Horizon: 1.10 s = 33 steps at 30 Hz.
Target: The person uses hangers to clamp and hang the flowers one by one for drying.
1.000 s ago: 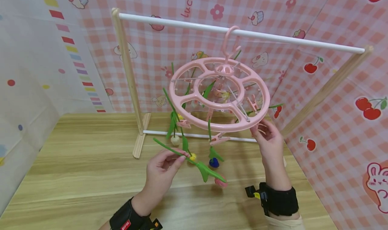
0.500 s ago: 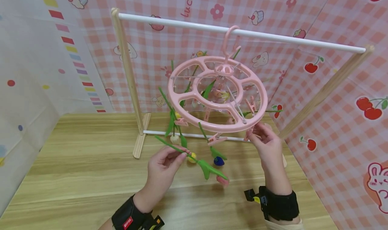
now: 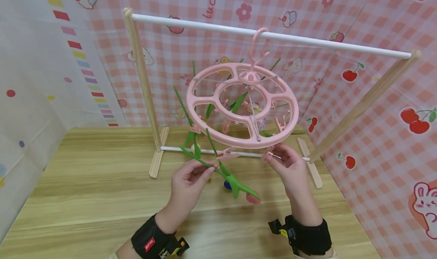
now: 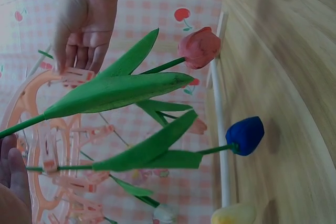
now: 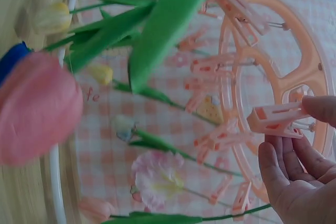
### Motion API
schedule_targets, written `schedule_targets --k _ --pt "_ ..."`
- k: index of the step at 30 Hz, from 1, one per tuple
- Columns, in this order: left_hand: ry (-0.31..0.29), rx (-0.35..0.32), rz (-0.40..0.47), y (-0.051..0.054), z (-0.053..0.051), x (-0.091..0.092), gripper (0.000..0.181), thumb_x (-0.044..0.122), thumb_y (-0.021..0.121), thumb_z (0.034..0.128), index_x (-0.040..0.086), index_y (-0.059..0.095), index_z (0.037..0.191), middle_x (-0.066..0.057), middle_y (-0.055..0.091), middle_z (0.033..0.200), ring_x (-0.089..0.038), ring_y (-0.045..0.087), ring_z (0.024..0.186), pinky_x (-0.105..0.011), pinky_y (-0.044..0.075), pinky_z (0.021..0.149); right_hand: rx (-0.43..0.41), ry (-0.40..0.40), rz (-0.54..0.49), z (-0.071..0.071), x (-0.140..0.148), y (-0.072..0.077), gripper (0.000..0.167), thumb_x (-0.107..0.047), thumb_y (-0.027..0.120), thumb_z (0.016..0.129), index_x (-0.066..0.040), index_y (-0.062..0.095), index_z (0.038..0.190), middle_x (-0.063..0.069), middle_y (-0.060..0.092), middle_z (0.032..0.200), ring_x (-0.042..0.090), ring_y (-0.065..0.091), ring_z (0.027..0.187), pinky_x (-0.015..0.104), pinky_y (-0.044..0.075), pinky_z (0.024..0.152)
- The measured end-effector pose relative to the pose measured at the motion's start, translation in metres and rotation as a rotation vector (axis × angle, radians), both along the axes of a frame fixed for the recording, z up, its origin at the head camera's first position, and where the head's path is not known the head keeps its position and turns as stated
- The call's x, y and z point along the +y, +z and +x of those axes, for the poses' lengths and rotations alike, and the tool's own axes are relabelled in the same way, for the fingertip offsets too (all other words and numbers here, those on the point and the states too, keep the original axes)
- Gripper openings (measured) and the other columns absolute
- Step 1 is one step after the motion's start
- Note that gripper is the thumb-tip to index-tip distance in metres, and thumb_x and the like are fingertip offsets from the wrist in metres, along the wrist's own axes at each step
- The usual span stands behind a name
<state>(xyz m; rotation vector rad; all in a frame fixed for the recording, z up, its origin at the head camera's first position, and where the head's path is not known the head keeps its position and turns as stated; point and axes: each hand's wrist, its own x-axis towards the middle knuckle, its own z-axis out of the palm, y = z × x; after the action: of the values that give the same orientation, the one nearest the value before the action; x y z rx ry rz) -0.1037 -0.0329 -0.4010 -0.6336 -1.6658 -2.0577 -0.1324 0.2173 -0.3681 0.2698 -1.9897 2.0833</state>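
Note:
My left hand [image 3: 191, 183] pinches the green stem of a pink artificial tulip [image 3: 253, 197], its bloom pointing down to the right. Under the front rim of a pink round clip hanger [image 3: 225, 139], my right hand [image 3: 288, 166] pinches a pink clothespin [image 5: 278, 119] between thumb and fingers. A blue tulip [image 4: 245, 135] hangs head down from a neighbouring clip, partly behind the pink tulip's leaves in the head view. Other flowers hang from the hanger's clips, among them a yellow tulip [image 5: 101, 74] and a ruffled pink-white flower [image 5: 157, 177].
The hanger's hook sits over the white top bar [image 3: 205, 27] of a stand with wooden legs [image 3: 143, 84]. A lower white bar [image 3: 181, 150] runs close above the wooden table [image 3: 85, 198]. Patterned cloth [image 3: 379, 145] encloses the back and sides.
The hanger has turned, carrying its front clips and the blue tulip leftward. My right hand has moved left with its clothespin; my left hand has shifted slightly right and up with the pink tulip.

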Motion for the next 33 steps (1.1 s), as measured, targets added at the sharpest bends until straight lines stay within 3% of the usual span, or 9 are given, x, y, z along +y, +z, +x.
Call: schedule_targets --k 3,12,20,33 --pt "0.014 -0.007 -0.023 0.001 0.0 0.001 0.013 -0.009 0.063 0.084 -0.007 0.064 0.097 -0.02 0.068 0.094 -0.014 0.068 0.087 -0.027 0.059 0.073 0.007 0.011 0.005 0.004 -0.006 0.0 0.03 0.013 0.065 0.081 0.002 0.06 0.109 0.001 0.067 0.096 0.01 0.065 0.09 0.02 0.056 0.079" --pt "0.007 -0.079 -0.02 0.004 -0.001 0.004 0.012 -0.004 0.065 0.085 -0.006 0.065 0.097 -0.016 0.069 0.095 -0.017 0.068 0.088 -0.029 0.059 0.077 0.015 0.091 0.002 0.013 -0.02 0.001 0.035 0.013 0.064 0.081 0.01 0.054 0.115 -0.001 0.068 0.1 0.01 0.065 0.094 0.022 0.056 0.084" --pt "-0.014 -0.088 -0.012 0.007 -0.007 0.008 0.015 -0.002 0.065 0.0856 -0.007 0.064 0.099 -0.022 0.067 0.097 -0.014 0.068 0.091 -0.03 0.058 0.08 -0.036 0.143 -0.02 0.016 -0.032 0.003 0.036 0.011 0.063 0.083 0.002 0.056 0.117 -0.002 0.066 0.102 0.01 0.064 0.097 0.021 0.056 0.083" --pt "-0.018 -0.115 0.003 0.011 -0.015 0.012 0.016 0.0 0.066 0.0857 -0.007 0.065 0.1 -0.023 0.068 0.096 -0.015 0.068 0.09 -0.031 0.058 0.079 -0.058 0.149 -0.068 0.019 -0.045 0.004 0.035 0.009 0.062 0.084 -0.005 0.057 0.116 -0.004 0.067 0.104 0.01 0.064 0.1 0.023 0.055 0.087"
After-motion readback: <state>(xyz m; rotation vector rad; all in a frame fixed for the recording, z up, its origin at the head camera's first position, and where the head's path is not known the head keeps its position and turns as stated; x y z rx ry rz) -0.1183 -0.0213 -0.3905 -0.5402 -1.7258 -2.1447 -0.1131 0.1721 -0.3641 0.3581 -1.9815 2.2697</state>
